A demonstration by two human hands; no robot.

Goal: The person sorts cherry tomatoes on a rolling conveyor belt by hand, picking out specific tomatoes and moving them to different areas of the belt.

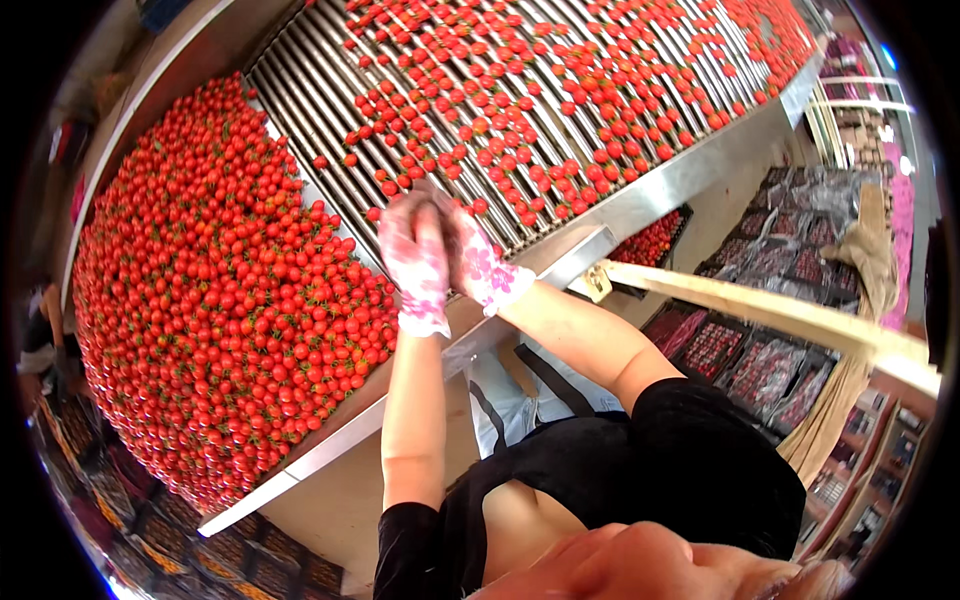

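Observation:
My left hand (412,247) and my right hand (476,247), both in white gloves with a pink flower print and darkened fingers, are together over the near edge of a metal roller conveyor (300,97). Their fingertips touch or overlap; whether anything lies between them is hidden. Loose cherry tomatoes (517,139) with green stems are scattered over the rollers, some right beside my fingers. To the left, a large heap of cherry tomatoes (240,300) fills a metal-edged bin and reaches close to my left wrist.
A metal rim (675,180) borders the conveyor. A wooden beam (750,300) runs off to the right, above stacked crates of packed tomatoes (712,345). Below the conveyor is a dark crate of tomatoes (649,240). Another person (45,322) is at the far left, near more crates (157,532).

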